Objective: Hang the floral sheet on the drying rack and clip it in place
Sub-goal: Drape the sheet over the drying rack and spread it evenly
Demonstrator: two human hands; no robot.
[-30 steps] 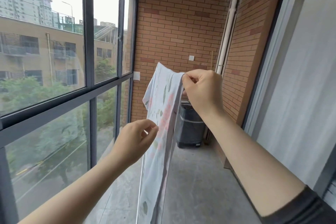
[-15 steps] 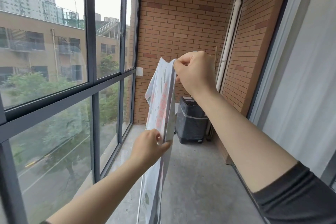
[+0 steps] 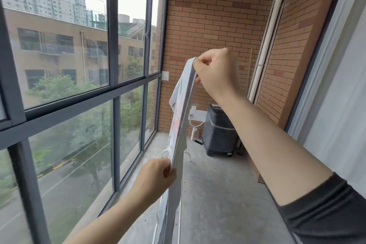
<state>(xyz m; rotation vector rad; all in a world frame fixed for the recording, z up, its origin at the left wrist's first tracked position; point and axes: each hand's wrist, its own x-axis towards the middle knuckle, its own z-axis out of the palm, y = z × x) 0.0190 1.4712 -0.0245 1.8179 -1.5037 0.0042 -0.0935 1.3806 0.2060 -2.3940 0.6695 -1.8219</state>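
While the right hand (image 3: 215,73) is raised in front of the brick wall (image 3: 208,16), its thumb and curled fingers pinch the top edge of the floral sheet (image 3: 179,117). Lower and nearer, the left hand (image 3: 158,174) pinches the same edge between thumb and fingers, so the cloth runs in a narrow, fairly straight band between the two hands. Below the left hand the sheet hangs on down, out of the bottom of the view. White tubes of the drying rack (image 3: 164,152) show just beside and behind the cloth; whether the sheet rests on them I cannot tell. Tall dark-framed windows (image 3: 112,45) line the left side. At the far wall, a dark washing machine (image 3: 218,130) stands on the concrete floor (image 3: 217,194), apart from the sheet. A black sleeve (image 3: 326,214) covers the right upper arm.
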